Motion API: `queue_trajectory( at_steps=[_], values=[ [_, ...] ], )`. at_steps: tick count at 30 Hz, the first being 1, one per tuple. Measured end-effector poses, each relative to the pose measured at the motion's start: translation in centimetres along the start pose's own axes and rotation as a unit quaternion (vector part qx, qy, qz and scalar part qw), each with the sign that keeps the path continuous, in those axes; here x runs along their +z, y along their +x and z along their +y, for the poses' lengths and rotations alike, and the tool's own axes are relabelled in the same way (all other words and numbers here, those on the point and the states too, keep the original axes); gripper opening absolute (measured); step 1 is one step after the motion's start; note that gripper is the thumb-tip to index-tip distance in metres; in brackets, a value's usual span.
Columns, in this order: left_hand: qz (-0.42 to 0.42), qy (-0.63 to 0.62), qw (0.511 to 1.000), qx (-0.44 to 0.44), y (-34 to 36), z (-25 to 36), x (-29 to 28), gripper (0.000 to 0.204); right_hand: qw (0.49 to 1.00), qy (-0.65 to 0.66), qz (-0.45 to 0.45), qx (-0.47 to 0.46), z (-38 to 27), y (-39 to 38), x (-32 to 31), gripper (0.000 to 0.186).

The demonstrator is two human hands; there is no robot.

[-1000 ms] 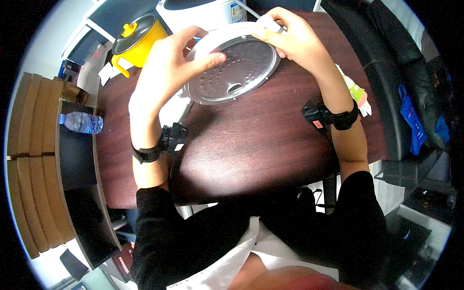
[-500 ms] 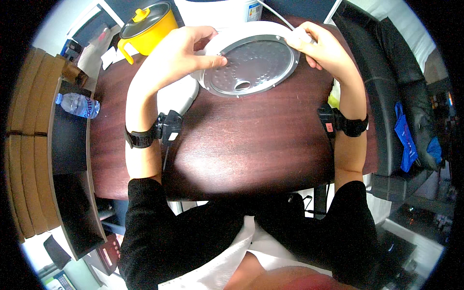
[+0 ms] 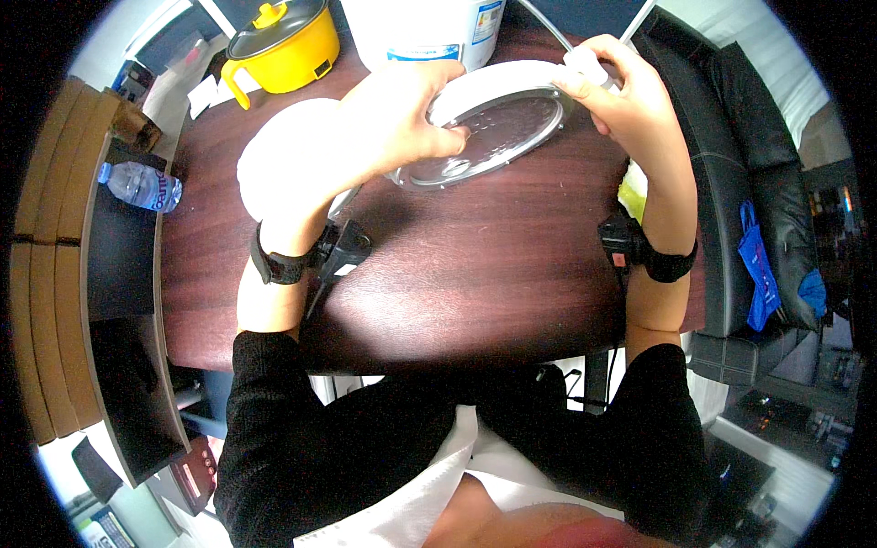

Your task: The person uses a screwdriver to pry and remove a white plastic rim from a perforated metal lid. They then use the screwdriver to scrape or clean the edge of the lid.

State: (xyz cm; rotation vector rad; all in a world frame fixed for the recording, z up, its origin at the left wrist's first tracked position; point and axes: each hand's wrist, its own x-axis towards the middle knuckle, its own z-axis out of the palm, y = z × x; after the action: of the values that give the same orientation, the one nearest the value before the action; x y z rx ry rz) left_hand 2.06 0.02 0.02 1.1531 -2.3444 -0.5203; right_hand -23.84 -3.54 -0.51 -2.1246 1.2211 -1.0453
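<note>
A round white lid with a shiny metal inner plate (image 3: 498, 128) is held tilted over the far part of the dark wooden table (image 3: 457, 274). My left hand (image 3: 397, 123) grips its near left edge, with fingers over the metal plate. Its far right rim is held by my right hand (image 3: 626, 87), next to a white knob-like part. Both wrists wear black bands with small black devices. A white rounded object (image 3: 283, 160) lies under my left forearm, partly hidden.
A yellow pot with a dark lid (image 3: 279, 41) stands at the far left. A white cylindrical appliance (image 3: 425, 27) is behind the lid. A water bottle (image 3: 137, 183) lies on the left shelf. A black chair (image 3: 731, 183) with a blue bag stands right.
The lid and both hands have stayed together at the far side of the table; the view has shifted, and the lid is now tilted slightly more toward me.
</note>
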Motion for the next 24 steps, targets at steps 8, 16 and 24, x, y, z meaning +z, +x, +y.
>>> queue_trajectory(
  at_steps=[8, 16, 24],
  values=[
    [-0.011, 0.067, 0.997, -0.038, -0.5, 2.3, 0.1, 0.055, 0.997, -0.018, 0.013, -0.072, -3.4, -1.6, 1.7, 0.024],
    [0.051, 0.024, 0.998, -0.03, 0.0, 1.2, 0.2, 0.043, 0.987, -0.094, 0.019, -0.131, -2.4, -0.8, 1.4, 0.022],
    [0.102, -0.083, 0.991, -0.039, 0.5, -0.5, 0.1, 0.039, 0.995, -0.056, 0.038, -0.076, -0.5, 0.0, 0.8, 0.025]
  ],
)
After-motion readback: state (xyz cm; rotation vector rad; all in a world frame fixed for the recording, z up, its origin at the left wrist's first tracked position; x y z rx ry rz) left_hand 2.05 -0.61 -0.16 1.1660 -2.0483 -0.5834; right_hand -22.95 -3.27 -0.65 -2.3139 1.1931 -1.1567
